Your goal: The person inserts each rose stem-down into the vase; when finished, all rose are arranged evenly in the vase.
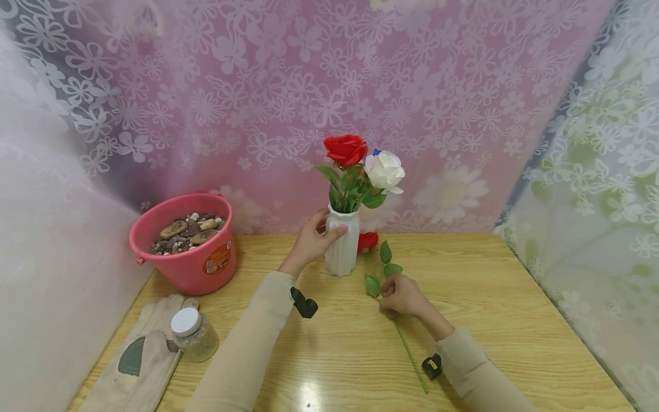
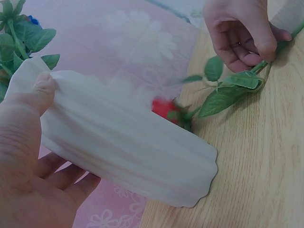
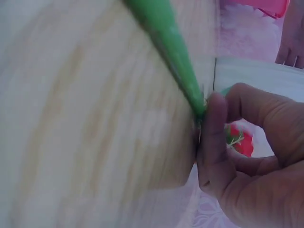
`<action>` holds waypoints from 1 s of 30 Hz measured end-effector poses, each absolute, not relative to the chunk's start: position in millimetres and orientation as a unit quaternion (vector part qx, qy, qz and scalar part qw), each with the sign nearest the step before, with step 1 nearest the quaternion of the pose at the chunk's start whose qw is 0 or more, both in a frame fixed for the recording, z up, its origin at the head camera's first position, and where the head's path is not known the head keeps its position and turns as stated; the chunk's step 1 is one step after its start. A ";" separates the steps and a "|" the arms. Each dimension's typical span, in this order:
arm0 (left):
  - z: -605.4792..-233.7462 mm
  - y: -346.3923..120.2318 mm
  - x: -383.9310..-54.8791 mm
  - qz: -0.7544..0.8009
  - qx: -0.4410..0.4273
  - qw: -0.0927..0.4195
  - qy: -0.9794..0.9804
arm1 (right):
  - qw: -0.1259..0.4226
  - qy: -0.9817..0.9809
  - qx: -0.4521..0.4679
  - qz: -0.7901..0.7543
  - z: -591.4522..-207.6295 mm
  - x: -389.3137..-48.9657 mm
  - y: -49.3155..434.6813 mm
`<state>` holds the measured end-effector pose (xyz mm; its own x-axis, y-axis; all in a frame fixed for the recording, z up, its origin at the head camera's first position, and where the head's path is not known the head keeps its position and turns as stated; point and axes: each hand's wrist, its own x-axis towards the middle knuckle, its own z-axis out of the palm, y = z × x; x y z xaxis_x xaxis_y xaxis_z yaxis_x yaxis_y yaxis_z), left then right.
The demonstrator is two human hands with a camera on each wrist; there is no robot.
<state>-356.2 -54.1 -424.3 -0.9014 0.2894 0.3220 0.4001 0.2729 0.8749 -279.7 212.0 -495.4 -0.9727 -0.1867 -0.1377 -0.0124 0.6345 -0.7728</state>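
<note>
My left hand grips a white ribbed vase near its top, thumb across the front and fingers behind. In the vase stand a red rose, a white rose and something blue mostly hidden behind them. Right of the vase, my right hand pinches the green stem of another red rose, low over the table. The flower end points toward the vase, partly hidden by it, and its leaves spread just ahead of the fingers. In the right wrist view the stem runs out from thumb and fingertips.
A pink bucket of stones stands at the back left of the wooden table. In front of it are a jar with a white lid and a pair of pale gloves. Patterned curtains hang behind and at the sides.
</note>
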 end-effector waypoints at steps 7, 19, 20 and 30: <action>-423.4 -54.4 -356.0 -0.558 -0.205 0.048 -0.803 | 0.081 0.904 -0.034 -0.418 -490.7 -278.3 207.7; -422.2 -54.1 -354.5 -0.562 -0.203 0.039 -0.801 | 0.144 0.851 -0.033 -0.504 -483.6 -283.2 220.1; -422.0 -54.0 -354.5 -0.563 -0.203 0.040 -0.800 | 0.147 0.847 -0.037 -0.510 -482.2 -283.3 222.2; -422.6 -53.5 -353.6 -0.563 -0.197 0.038 -0.802 | 0.173 0.797 -0.059 -0.575 -458.3 -281.3 237.9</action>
<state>-353.6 -53.5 -422.6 -0.9195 0.2726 0.2833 0.3591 0.2891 0.8874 -281.3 237.9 -458.3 -0.9330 -0.2936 -0.2081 0.1048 0.3316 -0.9376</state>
